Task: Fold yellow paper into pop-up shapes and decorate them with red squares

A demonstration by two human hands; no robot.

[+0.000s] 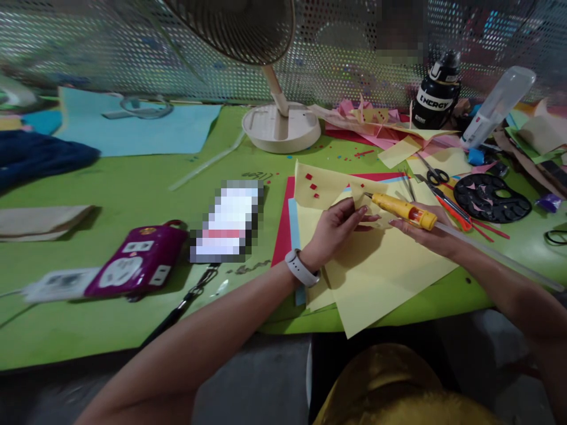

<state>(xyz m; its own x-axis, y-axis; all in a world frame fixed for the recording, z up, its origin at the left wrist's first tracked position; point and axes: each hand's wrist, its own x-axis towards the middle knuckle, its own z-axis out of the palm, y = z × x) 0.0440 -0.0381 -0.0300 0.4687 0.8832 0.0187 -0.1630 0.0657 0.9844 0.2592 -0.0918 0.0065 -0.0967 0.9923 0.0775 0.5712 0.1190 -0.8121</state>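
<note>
My right hand (425, 231) grips a yellow glue gun (398, 209) with a clear glue stick sticking out behind it; its tip points left at a small folded piece of yellow paper (357, 203). My left hand (333, 231), with a white watch at the wrist, pinches that folded piece from the left. Both hands are over a stack of pale yellow paper sheets (381, 271) that lies on red and light blue sheets on the green table (133, 189). Small red paper squares (312, 186) dot the yellow sheet behind the hands.
A beige desk fan (274, 121) stands at the back. A purple power strip (137, 262) lies at left, scissors (436, 176) and a black round tray (489, 198) at right, with a black bottle (436, 94), a clear bottle (498, 103) and paper scraps behind. Light blue paper (133, 127) lies far left.
</note>
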